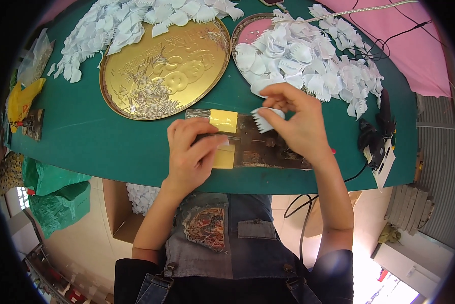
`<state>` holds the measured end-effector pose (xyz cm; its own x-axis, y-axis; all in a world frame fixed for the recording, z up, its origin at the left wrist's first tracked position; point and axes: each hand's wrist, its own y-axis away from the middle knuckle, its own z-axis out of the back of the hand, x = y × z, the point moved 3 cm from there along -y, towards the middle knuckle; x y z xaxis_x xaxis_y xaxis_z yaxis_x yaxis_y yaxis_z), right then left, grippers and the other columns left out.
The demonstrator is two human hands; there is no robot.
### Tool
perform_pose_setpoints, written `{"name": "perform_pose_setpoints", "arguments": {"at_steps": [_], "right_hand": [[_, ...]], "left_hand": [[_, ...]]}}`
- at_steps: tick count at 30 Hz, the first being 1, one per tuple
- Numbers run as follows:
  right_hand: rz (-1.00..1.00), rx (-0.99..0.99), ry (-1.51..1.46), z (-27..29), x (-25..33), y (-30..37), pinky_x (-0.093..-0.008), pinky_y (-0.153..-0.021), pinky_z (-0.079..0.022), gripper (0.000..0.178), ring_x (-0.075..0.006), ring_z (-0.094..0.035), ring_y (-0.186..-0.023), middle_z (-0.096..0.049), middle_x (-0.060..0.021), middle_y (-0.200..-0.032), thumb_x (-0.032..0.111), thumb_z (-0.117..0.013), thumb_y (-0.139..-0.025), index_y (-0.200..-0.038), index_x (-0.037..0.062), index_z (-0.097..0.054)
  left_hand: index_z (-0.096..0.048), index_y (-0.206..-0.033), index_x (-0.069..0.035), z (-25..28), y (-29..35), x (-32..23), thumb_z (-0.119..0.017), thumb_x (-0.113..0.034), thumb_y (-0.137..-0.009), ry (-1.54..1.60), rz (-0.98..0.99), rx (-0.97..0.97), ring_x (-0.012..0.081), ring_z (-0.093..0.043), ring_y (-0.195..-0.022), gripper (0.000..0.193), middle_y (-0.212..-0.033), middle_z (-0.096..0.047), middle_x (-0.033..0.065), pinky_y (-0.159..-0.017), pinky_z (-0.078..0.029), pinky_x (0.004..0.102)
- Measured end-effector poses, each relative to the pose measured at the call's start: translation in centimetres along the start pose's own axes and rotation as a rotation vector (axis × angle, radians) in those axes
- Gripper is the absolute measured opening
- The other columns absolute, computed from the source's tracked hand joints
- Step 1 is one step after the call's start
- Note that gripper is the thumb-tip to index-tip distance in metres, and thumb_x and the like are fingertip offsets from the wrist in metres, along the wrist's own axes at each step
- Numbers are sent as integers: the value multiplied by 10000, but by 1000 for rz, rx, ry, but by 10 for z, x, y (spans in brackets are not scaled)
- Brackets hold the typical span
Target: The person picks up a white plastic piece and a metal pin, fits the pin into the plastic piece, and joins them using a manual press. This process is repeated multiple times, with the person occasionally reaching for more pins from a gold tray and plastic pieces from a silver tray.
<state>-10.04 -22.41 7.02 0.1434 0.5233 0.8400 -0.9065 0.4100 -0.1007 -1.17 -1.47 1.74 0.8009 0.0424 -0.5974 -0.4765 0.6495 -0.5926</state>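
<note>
In my right hand (301, 121), thumb and fingers pinch a white toothed plastic piece (266, 120), its teeth pointing left. It is held over a dark metal fixture (260, 144) that lies along the near side of the table. Yellow tape (223, 121) covers parts of the fixture's left end. My left hand (189, 154) rests at that end, its fingers curled together over the gap between the taped parts. Something small and pale shows at its fingertips, too small to name.
A gold tray (136, 61) with loose metal pins (154, 99) stands behind my left hand. White toothed pieces (298, 55) heap on a second round tray (245, 31) and spread around it. A dark hand tool (377, 137) with a cable lies at the right edge. Below sits a cardboard box (117, 213).
</note>
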Motion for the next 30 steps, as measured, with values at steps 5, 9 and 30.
{"name": "perform_pose_setpoints", "arguments": {"at_steps": [5, 9, 30], "right_hand": [[456, 62, 261, -50, 18, -9, -441, -761, -527, 203, -324, -647, -896, -664, -121, -909, 63, -686, -817, -1014, 49, -638], [385, 203, 189, -68, 15, -10, -403, -766, -549, 243, -306, -680, -889, -689, -141, -902, 61, -705, -826, -1060, 36, -642], [152, 550, 175, -44, 24, -29, -335, -645, -518, 176, -227, -661, -681, -695, -98, -764, 186, -736, -863, -887, 12, -747]], "left_hand": [[-633, -1087, -53, -7, 8, 12, -783, -2, -721, 257, 256, -53, 311, -595, -1035, 398, -1103, -635, 102, -961, -405, 416], [-550, -1200, 5, -8, 9, 14, -731, 41, -787, 232, 241, 7, 254, -596, -1049, 452, -1173, -592, 152, -939, -481, 353], [-587, -1083, -54, -6, 2, 17, -742, -62, -739, 197, 194, 83, 319, -585, -983, 378, -1034, -621, 104, -909, -409, 417]]}}
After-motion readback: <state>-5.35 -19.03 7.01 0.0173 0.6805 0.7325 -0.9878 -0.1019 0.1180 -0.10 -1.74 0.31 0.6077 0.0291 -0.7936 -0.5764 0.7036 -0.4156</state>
